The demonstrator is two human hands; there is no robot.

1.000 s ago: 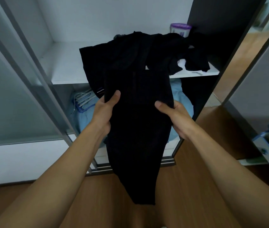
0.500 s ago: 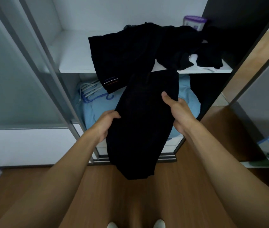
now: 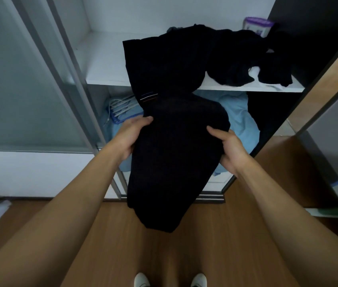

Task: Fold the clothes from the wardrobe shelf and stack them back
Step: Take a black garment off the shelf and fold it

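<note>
A black garment [image 3: 172, 158] hangs doubled over between my hands in front of the wardrobe, its lower end dangling above the floor. My left hand [image 3: 131, 135] grips its left edge and my right hand [image 3: 229, 149] grips its right edge. Behind it, on the white wardrobe shelf [image 3: 101, 65], lies another black garment [image 3: 164, 65] with a small striped tag, draped over the shelf's front edge. More crumpled black clothes [image 3: 246, 61] are heaped at the shelf's right.
A purple-lidded white container [image 3: 257, 25] stands at the shelf's back right. Below the shelf lie light blue fabric [image 3: 238, 119] and a bundle of hangers [image 3: 120, 108]. A frosted sliding door [image 3: 19, 90] is at left. The floor is wood; my shoes [image 3: 170, 280] show at the bottom.
The garment's upper part has come off the shelf and folded down over my hands. Both hands have dropped lower, and the hanging length is shorter.
</note>
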